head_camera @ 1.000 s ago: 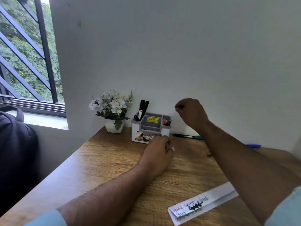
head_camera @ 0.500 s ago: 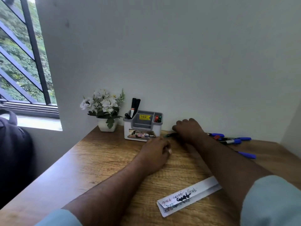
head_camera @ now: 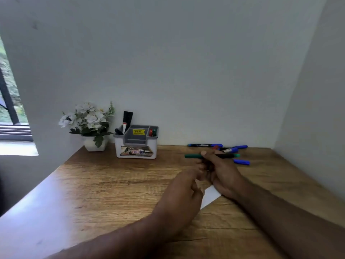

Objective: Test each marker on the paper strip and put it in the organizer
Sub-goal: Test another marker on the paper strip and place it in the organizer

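Right hand [head_camera: 222, 172]: pinched green marker [head_camera: 194, 156], axis level, cap end leftward.
Left hand [head_camera: 183, 195]: nearer cap, fingers loose, empty.

**Labels on the organizer**

The organizer [head_camera: 136, 146] carries a yellow price sticker [head_camera: 138, 131] on its grey top; the figures look like "49.00", though they are blurred. Its front label [head_camera: 137, 151] shows the large letters "OP" and a small red-framed box, too small to read.
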